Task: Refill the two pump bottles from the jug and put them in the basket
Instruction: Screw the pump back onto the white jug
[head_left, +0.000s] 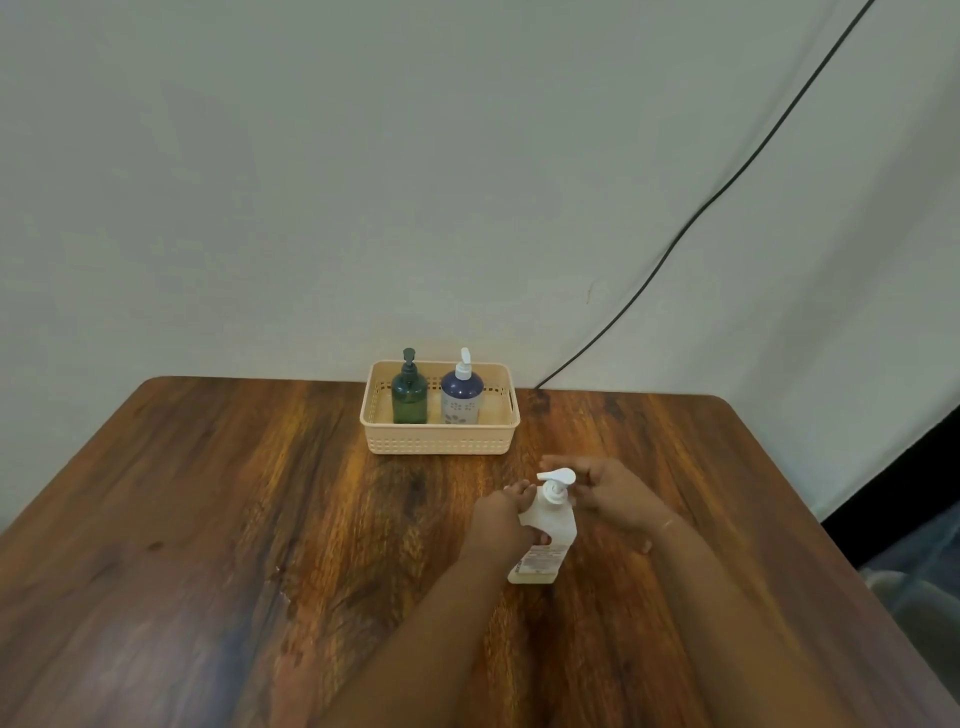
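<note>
A white pump bottle with a label (548, 525) stands on the wooden table (208, 519). My left hand (501, 519) grips its body from the left. My right hand (613, 496) pinches the white pump head at its right side. Behind them a beige basket (441, 439) sits at the table's far edge. Inside it stand a green pump bottle (410, 395) on the left and a dark blue pump bottle with a white pump (461, 392) on the right, both upright.
A black cable (727, 182) runs down the white wall to the table's back edge, right of the basket. A grey object (914, 608) lies beyond the table's right edge.
</note>
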